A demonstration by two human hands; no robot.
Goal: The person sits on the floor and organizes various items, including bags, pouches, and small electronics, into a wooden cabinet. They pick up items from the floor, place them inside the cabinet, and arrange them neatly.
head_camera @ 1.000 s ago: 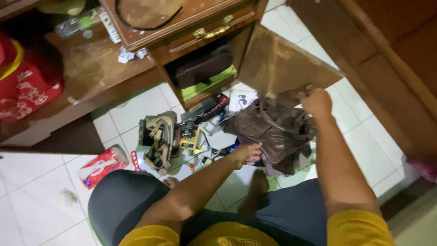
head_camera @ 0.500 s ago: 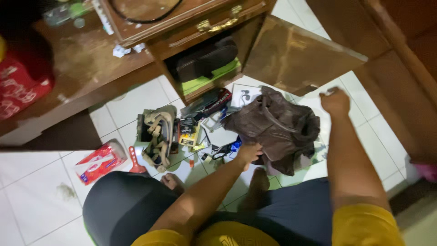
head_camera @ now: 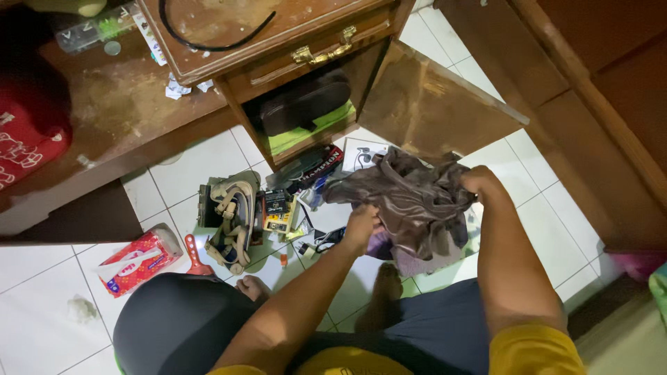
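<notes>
I am squatting over a white tiled floor in front of a wooden cabinet. A crumpled brown leather bag (head_camera: 410, 201) lies on the floor among scattered items. My left hand (head_camera: 363, 223) grips its near left edge. My right hand (head_camera: 479, 182) grips its right side, fingers closed into the leather. The bag is bunched up between the two hands. Purple cloth (head_camera: 406, 258) shows beneath it.
The open cabinet door (head_camera: 431, 104) stands just behind the bag. Inside the cabinet are a dark bag (head_camera: 302, 103) and green cloth. Beige sandals (head_camera: 233, 215), small boxes (head_camera: 278, 208), a red tissue pack (head_camera: 139, 260) and a red scraper (head_camera: 194, 255) lie to the left.
My right hand came down from beside the cabinet door onto the bag's right side and closed on it. My left hand shifted up onto the bag's edge. The bag is more bunched.
</notes>
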